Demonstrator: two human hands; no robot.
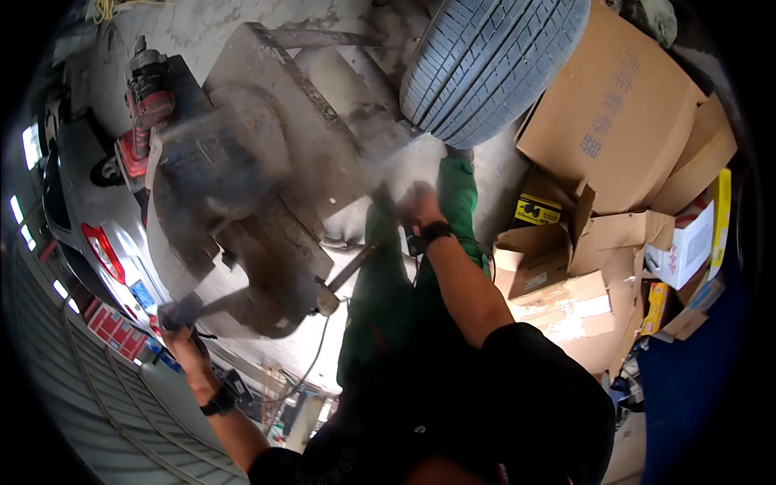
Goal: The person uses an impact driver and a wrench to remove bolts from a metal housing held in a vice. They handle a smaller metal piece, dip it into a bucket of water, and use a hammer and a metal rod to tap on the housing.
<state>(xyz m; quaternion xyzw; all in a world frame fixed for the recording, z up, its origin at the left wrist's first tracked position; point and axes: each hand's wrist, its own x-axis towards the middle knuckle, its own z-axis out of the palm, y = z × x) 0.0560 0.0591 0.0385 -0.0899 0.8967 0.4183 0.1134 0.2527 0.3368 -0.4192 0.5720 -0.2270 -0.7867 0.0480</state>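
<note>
A large worn metal piece (pixel 279 242), smeared by motion, lies across the middle left, with curved edges and a rounded dark part. My left hand (pixel 186 346) is at its near left end, fingers curled at a small dark thing (pixel 180 311) too blurred to name. Above my knees, my right hand (pixel 418 204) is balled up beside a dark blurred patch; its fingers are smeared. A metal bar (pixel 353 267) with a knobbed end (pixel 325 301) slants between the metal piece and my legs. Dark straps with small boxes sit on both wrists.
A red and black cordless power tool (pixel 149 109) stands at the far left. A tyre (pixel 493 69) rises at the far side, near a steel plate (pixel 303 121). Cardboard boxes (pixel 610 121) crowd the right. Further left is a silver car (pixel 121 242); a cable (pixel 314 356) hangs below the bar.
</note>
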